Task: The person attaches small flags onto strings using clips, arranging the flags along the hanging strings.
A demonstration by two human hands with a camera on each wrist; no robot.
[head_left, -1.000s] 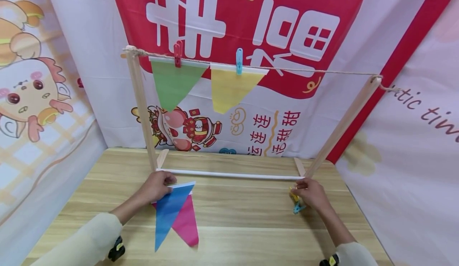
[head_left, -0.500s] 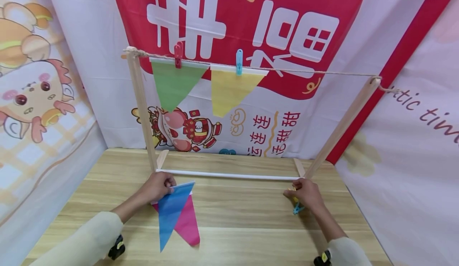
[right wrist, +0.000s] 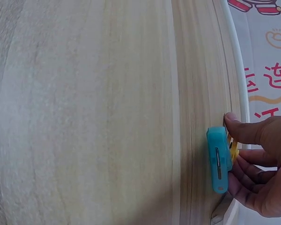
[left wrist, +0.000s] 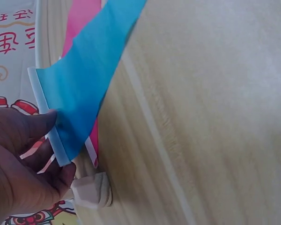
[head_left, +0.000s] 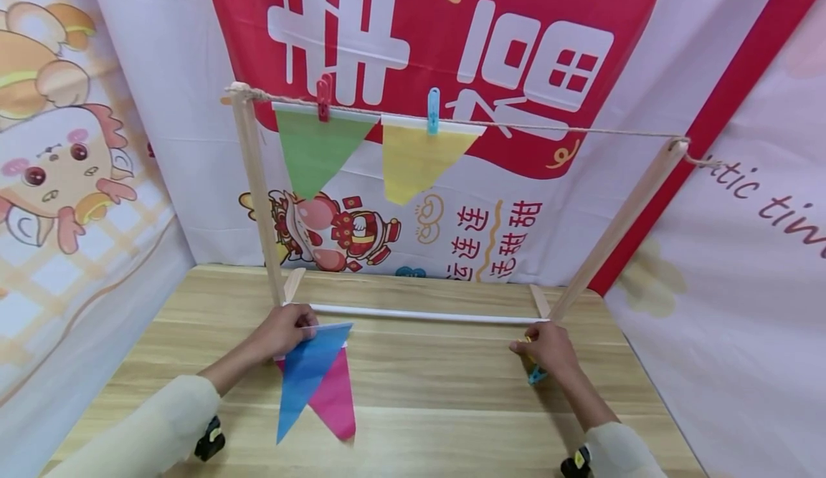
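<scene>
My left hand [head_left: 287,329] pinches a blue pennant [head_left: 311,367] by its white top strip, between thumb and fingers. The cloth hangs above a pink pennant [head_left: 338,399], which lies on the table partly covered. At the right upright's foot, my right hand [head_left: 551,349] has thumb and fingers around a yellow clothespin [right wrist: 233,149], mostly hidden by them. Beside it is a light-blue clothespin [right wrist: 218,161], close to the fingertips. On the string [head_left: 548,128] hang a green pennant [head_left: 321,150] under a red clothespin [head_left: 324,100] and a yellow pennant [head_left: 422,155] under another blue clothespin [head_left: 433,111].
Two wooden uprights [head_left: 258,198] hold the string, with a white rod [head_left: 419,314] between their feet. Behind the wooden table [head_left: 439,421] hangs a printed cloth backdrop [head_left: 503,177]. Another printed cloth [head_left: 51,148] hangs on the left.
My right hand has drawn slightly left, and its fingers now cover more of the yellow clothespin. The blue pennant sways a little in my left hand. The hanging pennants stay in place.
</scene>
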